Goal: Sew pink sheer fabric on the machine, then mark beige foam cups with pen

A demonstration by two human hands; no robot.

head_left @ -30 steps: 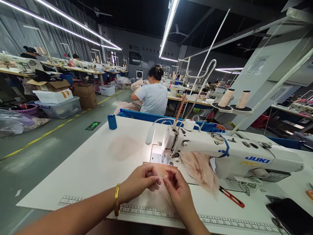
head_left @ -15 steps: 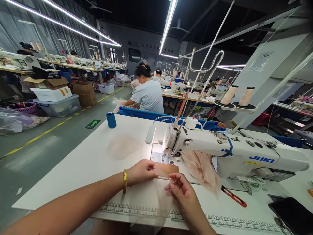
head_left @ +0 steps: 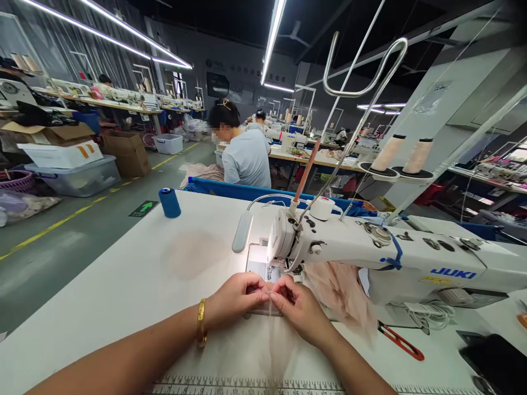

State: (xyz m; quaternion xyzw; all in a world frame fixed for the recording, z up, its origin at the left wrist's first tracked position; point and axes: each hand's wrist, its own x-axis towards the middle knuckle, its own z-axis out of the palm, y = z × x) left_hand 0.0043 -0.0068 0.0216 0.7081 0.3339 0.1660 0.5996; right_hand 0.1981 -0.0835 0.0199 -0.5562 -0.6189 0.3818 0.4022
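grey wall | green-grey floor, yellow line | lit ceiling tubes

A blue spool stands upright by the far left corner of the white table, and over at the right lies a dark phone. Beyond, a person in a pale blue shirt has their back half to us. Across the way, a yellow line runs between a green arrow sign and some boxes: a white box (orange marks on its side) atop a clear tub, then a brown carton. A purple basket sits left of those; a fan hangs overhead near a strip light.
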